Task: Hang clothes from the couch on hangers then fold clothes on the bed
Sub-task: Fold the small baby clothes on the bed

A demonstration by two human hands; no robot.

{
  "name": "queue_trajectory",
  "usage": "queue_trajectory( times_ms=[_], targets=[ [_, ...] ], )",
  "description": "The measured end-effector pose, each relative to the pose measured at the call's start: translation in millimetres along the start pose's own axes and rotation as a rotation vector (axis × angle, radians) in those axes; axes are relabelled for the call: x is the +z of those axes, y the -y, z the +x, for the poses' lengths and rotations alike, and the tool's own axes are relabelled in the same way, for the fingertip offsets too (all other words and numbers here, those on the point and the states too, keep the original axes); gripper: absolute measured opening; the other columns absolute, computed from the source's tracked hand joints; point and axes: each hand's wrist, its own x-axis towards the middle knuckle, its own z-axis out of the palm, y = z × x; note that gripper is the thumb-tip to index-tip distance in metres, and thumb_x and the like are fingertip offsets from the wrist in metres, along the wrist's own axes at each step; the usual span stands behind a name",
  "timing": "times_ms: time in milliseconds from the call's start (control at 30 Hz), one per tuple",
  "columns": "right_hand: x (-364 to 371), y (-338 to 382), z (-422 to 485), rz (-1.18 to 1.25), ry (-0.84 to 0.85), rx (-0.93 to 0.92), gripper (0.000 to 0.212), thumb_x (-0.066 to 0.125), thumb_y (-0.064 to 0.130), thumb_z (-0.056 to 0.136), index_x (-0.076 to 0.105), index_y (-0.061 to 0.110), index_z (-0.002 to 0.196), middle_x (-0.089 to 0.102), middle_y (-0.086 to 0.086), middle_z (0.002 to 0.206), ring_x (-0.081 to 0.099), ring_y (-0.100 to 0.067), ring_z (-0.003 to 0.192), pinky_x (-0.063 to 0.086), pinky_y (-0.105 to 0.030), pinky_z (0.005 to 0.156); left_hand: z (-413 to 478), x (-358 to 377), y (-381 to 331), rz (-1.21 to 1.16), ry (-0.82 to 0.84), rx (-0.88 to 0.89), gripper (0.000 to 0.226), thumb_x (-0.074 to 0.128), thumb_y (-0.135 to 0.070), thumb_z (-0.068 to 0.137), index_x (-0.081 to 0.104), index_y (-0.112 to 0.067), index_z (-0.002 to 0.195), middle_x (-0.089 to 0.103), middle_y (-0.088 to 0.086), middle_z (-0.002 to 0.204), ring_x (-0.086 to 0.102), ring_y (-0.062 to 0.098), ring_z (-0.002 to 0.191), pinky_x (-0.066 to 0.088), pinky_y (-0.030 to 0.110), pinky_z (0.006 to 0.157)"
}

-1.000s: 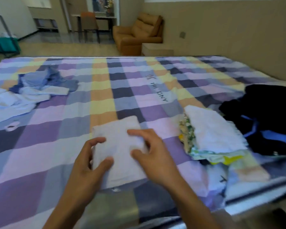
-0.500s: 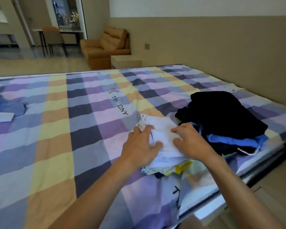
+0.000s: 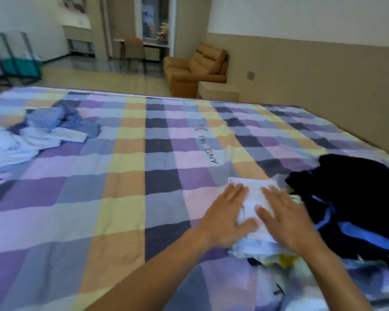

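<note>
A folded white cloth [image 3: 255,198] tops a small stack of folded clothes [image 3: 272,254] near the bed's front right. My left hand [image 3: 226,217] lies flat on the cloth's left side with straight fingers. My right hand [image 3: 283,217] lies flat on its right side, fingers spread. Both hands press down and grip nothing. A pile of black and blue clothes [image 3: 350,198] sits just right of the stack. Unfolded blue and white clothes [image 3: 43,133] lie at the bed's far left.
The checked bedspread [image 3: 133,176] covers the whole bed. An orange couch [image 3: 195,70] and a low beige side table [image 3: 218,94] stand beyond the bed by the wall. A drying rack [image 3: 11,61] stands at far left, a chair [image 3: 134,49] at a desk further back.
My hands carried the folded white cloth from the middle of the bed onto the stack at the right. Their fingers have since flattened out on top of it. The view swung back left.
</note>
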Motion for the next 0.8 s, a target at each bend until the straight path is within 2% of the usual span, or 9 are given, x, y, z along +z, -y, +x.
queue_trajectory(
  times_ms=[67, 133, 200, 300, 400, 500, 600, 700, 800],
  targets=[
    [-17.3, 35.4, 3.9, -0.045, -0.101, -0.059, 0.101, 0.013, 0.079, 0.079, 0.036, 0.018, 0.155, 0.029, -0.006, 0.164, 0.024, -0.028, 0.153, 0.016, -0.059, 0.119, -8.3, -21.7, 0.2, -0.028, -0.103, 0.012, 0.103, 0.035, -0.078, 0.085, 0.023, -0.006, 0.158, 0.018, 0.012, 0.166, 0.01, 0.021, 0.154, 0.008, 0.029, 0.124],
    [-22.6, 77.1, 3.2, 0.047, -0.245, -0.144, 0.081, 0.029, 0.064, 0.087, 0.045, 0.013, 0.148, 0.039, -0.013, 0.158, 0.033, -0.034, 0.148, 0.022, -0.062, 0.115, -18.4, -45.7, 8.0, -0.09, -0.201, -0.016, 0.079, 0.054, -0.053, 0.097, 0.029, -0.007, 0.156, 0.03, 0.013, 0.159, 0.023, 0.025, 0.148, 0.018, 0.032, 0.122],
    [-9.6, 122.1, 7.4, 0.17, -0.271, -0.221, 0.07, 0.042, 0.055, 0.09, 0.047, 0.013, 0.146, 0.042, -0.013, 0.156, 0.036, -0.033, 0.146, 0.025, -0.061, 0.117, -33.0, -73.5, 30.7, -0.097, -0.267, -0.065, 0.068, 0.058, -0.038, 0.099, 0.032, -0.01, 0.155, 0.031, 0.011, 0.159, 0.024, 0.025, 0.148, 0.021, 0.035, 0.122],
    [32.3, 189.9, 15.5, 0.35, -0.148, -0.317, 0.065, 0.05, 0.055, 0.098, 0.042, 0.018, 0.151, 0.035, -0.005, 0.161, 0.029, -0.024, 0.15, 0.023, -0.056, 0.121, -69.2, -121.1, 88.0, 0.003, -0.325, -0.21, 0.066, 0.064, -0.037, 0.097, 0.038, -0.013, 0.152, 0.026, 0.012, 0.162, 0.02, 0.025, 0.151, 0.02, 0.035, 0.122],
    [77.8, 254.8, 22.2, 0.444, 0.03, -0.377, 0.07, 0.055, 0.055, 0.093, 0.037, 0.022, 0.153, 0.028, 0.011, 0.159, 0.021, -0.016, 0.153, 0.017, -0.05, 0.125, -115.0, -168.7, 160.8, 0.099, -0.4, -0.467, 0.064, 0.066, -0.042, 0.095, 0.045, -0.015, 0.148, 0.026, 0.013, 0.161, 0.021, 0.025, 0.151, 0.02, 0.032, 0.119],
    [114.3, 305.3, 26.7, 0.47, 0.197, -0.418, 0.07, 0.052, 0.057, 0.096, 0.028, 0.029, 0.155, 0.021, 0.011, 0.164, 0.013, -0.01, 0.154, 0.009, -0.039, 0.127, -156.7, -212.8, 237.9, 0.258, -0.444, -0.675, 0.061, 0.064, -0.044, 0.094, 0.049, -0.014, 0.145, 0.029, 0.019, 0.158, 0.02, 0.03, 0.15, 0.021, 0.034, 0.119],
    [132.4, 340.9, 28.9, 0.489, 0.335, -0.41, 0.065, 0.055, 0.048, 0.098, 0.024, 0.037, 0.154, 0.015, 0.012, 0.166, 0.012, -0.01, 0.154, 0.014, -0.038, 0.126, -189.5, -255.7, 308.1, 0.427, -0.433, -0.885, 0.054, 0.057, -0.042, 0.096, 0.051, -0.016, 0.144, 0.021, 0.02, 0.162, 0.01, 0.036, 0.153, 0.02, 0.044, 0.121],
    [141.5, 357.2, 31.7, 0.496, 0.383, -0.384, 0.065, 0.057, 0.049, 0.097, 0.023, 0.043, 0.152, 0.015, 0.016, 0.165, 0.017, -0.01, 0.152, 0.021, -0.034, 0.123, -212.5, -290.3, 364.1, 0.536, -0.413, -1.031, 0.05, 0.05, -0.04, 0.096, 0.053, -0.02, 0.141, 0.007, 0.019, 0.166, -0.003, 0.04, 0.154, 0.015, 0.051, 0.121],
    [146.6, 357.9, 33.2, 0.487, 0.387, -0.363, 0.061, 0.057, 0.051, 0.096, 0.022, 0.051, 0.146, 0.017, 0.017, 0.164, 0.024, -0.011, 0.15, 0.025, -0.034, 0.121, -223.7, -312.0, 403.4, 0.532, -0.373, -1.081, 0.052, 0.042, -0.042, 0.099, 0.046, -0.019, 0.145, 0.008, 0.014, 0.167, 0.0, 0.038, 0.154, 0.017, 0.053, 0.12]
  ],
)
